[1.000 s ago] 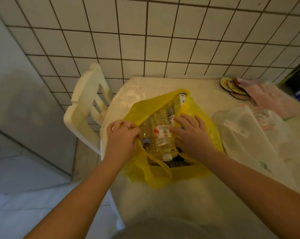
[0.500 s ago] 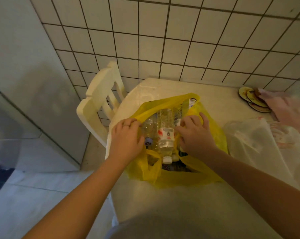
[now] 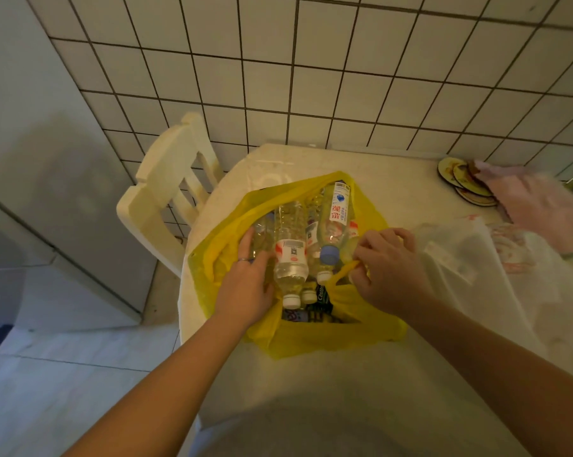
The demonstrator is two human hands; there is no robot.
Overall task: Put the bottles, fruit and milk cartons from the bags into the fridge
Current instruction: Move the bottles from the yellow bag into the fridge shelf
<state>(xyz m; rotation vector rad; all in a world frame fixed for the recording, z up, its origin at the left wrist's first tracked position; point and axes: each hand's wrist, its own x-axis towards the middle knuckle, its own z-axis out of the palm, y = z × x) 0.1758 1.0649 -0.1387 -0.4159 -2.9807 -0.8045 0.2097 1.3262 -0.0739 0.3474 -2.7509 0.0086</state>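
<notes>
A yellow plastic bag [image 3: 328, 338] lies open on the table [image 3: 393, 173], holding several clear water bottles. One bottle with a red-and-white label and white cap [image 3: 290, 258] lies in the middle; another with a blue cap [image 3: 336, 222] lies to its right. My left hand [image 3: 248, 285] reaches into the bag's left side, fingers round a bottle partly hidden under it. My right hand [image 3: 387, 268] pinches the bag's right edge and handle. A dark packet shows beneath the bottles.
A white bag [image 3: 476, 278] lies right of the yellow one, with a pink cloth [image 3: 538, 206] and round coasters [image 3: 463, 183] behind it. A white chair [image 3: 166, 199] stands left of the table. The grey fridge [image 3: 47, 166] is at far left. Tiled wall behind.
My right hand has pulled the bag's right edge outward, opening the bag wider and uncovering more bottles. My left hand has slid deeper in, along the left bottle.
</notes>
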